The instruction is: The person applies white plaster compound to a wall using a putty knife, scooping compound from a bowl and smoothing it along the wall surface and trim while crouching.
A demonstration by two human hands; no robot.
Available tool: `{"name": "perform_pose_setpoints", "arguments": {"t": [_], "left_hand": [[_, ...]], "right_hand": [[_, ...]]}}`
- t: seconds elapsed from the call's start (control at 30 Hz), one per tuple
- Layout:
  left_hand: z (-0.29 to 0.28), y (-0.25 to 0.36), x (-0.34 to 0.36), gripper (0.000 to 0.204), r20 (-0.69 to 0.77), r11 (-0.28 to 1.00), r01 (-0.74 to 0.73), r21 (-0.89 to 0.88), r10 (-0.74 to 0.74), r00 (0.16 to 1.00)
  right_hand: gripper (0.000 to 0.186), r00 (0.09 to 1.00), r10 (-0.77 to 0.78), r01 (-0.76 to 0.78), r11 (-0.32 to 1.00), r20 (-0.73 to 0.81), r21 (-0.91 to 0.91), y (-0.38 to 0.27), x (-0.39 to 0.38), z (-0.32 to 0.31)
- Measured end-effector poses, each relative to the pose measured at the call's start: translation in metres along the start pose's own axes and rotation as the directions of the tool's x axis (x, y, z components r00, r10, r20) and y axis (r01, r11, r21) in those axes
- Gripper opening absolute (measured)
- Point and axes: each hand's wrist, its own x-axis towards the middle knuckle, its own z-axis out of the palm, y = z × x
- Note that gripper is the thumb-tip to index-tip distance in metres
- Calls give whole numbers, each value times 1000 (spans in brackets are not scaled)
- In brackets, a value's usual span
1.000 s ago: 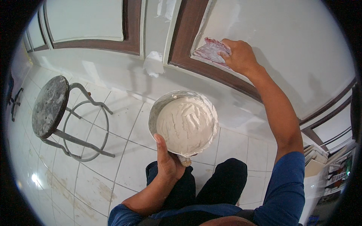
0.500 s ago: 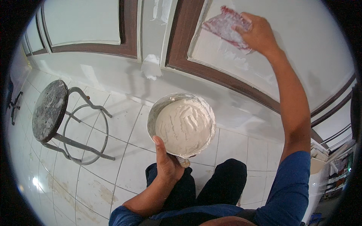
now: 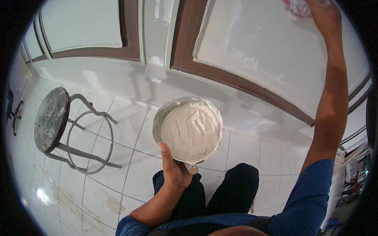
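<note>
My left hand (image 3: 176, 173) is closed under the near side of a round metal pot (image 3: 156, 129), thumb up along its outer wall. Thick off-white paste (image 3: 191, 131), like putty, fills much of the pot, its top ridged and smeared. A stubby, paste-marked handle (image 3: 191, 169) juts from the pot's near edge beside my fingers. Far up to the right, my right hand (image 3: 325, 17) presses a red rag (image 3: 298, 8) coated with white against a pale wall panel (image 3: 271, 51). The view's upper edge cuts off part of this hand and the rag.
To the left stands a round stool (image 3: 52, 120) with a worn, speckled seat and grey metal legs. Dark brown frame strips (image 3: 240, 80) border the wall panels. White patches (image 3: 156, 70) mark the wall. Pale floor tiles (image 3: 134, 173) carry brownish smears. Stacked clutter (image 3: 356, 173) is at far right.
My right hand has moved up and to the right across the panel with the rag, its arm stretching farther out. The pot in my left hand has hardly moved.
</note>
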Motion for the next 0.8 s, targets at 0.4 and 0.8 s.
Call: {"name": "perform_pose_setpoints", "arguments": {"t": [0.4,0.8], "left_hand": [[-6,4,-2,94,-29,999,9,41,-8,1000],[4,8,-2,88,-16,999,-44,22,44,999]], "right_hand": [[30,698,-239,66,960,675,271,10,-71,57],[30,712,-236,28,951,662,308,21,-86,39]]}}
